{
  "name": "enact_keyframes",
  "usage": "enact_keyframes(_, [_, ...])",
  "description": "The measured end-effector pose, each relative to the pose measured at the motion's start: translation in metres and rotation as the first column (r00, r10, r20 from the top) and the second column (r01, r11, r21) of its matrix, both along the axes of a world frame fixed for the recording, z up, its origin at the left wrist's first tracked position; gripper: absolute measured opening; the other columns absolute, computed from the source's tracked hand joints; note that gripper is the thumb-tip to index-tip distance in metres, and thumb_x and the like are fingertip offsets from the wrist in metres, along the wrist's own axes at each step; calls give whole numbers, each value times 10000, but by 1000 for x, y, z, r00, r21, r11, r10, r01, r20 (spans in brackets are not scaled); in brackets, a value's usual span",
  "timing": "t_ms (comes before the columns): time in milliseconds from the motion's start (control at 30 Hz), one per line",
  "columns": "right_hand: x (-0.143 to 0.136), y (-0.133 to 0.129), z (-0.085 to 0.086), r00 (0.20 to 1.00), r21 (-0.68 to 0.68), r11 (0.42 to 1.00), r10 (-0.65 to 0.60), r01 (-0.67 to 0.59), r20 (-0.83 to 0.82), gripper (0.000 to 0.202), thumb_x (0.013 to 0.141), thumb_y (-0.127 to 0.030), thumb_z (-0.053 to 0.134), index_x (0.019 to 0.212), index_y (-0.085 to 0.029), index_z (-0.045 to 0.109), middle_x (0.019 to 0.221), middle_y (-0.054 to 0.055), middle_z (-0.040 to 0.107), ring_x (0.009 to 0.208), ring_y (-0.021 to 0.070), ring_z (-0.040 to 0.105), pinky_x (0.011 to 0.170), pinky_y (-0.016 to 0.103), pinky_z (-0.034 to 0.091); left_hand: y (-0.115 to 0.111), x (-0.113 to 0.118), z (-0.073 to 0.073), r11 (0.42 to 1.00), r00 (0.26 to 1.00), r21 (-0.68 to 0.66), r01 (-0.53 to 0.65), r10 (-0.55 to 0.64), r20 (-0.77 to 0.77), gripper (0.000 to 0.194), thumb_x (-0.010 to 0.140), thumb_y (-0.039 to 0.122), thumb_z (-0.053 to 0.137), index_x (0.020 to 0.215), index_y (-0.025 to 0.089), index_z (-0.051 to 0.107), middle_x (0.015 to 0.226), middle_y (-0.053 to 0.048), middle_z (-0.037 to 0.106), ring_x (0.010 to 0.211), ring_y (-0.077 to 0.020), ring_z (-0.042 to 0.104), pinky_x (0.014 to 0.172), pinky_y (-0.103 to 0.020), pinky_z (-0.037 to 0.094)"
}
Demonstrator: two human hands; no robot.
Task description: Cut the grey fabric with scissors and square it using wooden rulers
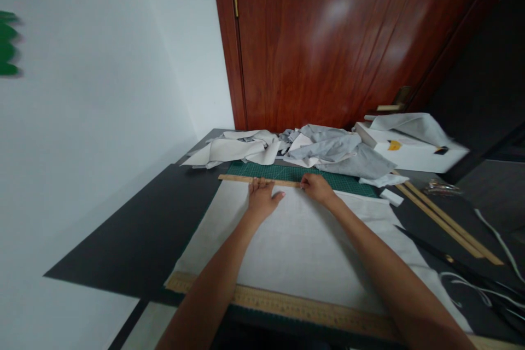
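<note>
- Head view: white cloth [303,246] lies spread out in front of me, over a green cutting mat [283,171] on the dark counter [135,229].
- My left grip [262,201] is flat and spread, fingers across a narrow wooden ruler [233,178] at the cloth's far edge, thumb out to the right.
- My right grip [318,188] is just beside it, fingers curled in at the ruler's right part; I cannot tell whether they pinch anything.
- A wide wooden ruler [287,305] lies along the cloth's near edge, below my forearms.
- Beyond the mat I have cream fabric [246,149] heaped on the left and grey fabric [334,147] beside it.
- Right of the grey heap is a white box [406,154] with grey cloth on top.
- Two wooden strips [441,222] lie to my right, with black scissors [435,250] nearer me, tips at the cloth.
</note>
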State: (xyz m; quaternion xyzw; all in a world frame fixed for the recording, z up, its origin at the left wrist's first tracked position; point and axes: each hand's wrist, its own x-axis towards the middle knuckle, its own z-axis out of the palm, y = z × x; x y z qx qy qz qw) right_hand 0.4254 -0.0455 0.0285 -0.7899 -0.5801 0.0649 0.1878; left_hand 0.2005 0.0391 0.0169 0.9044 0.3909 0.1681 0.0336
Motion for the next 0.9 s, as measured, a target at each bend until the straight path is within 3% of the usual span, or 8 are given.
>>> enact_keyframes(533, [-4,6,-20,975,175,963,-182,203,-130,300,1009,-424,673,1182,-179,686,1172,67,712,1025,210,699,907,433,604,-2,0,7,1000,1000,8,0,0,-23,595,1000,637,566,1416,221,655,1476,-147,599,1452,-395,440,1253,-536,269])
enact_keyframes(900, [47,1,-7,888,247,898,-255,364,-384,348,1017,-433,662,1249,-174,655,1147,64,706,923,182,702,801,377,623,-5,0,11,998,998,20,-54,55,-22,614,982,671,572,1403,234,663,1457,-141,609,1452,-399,446,1240,-507,305])
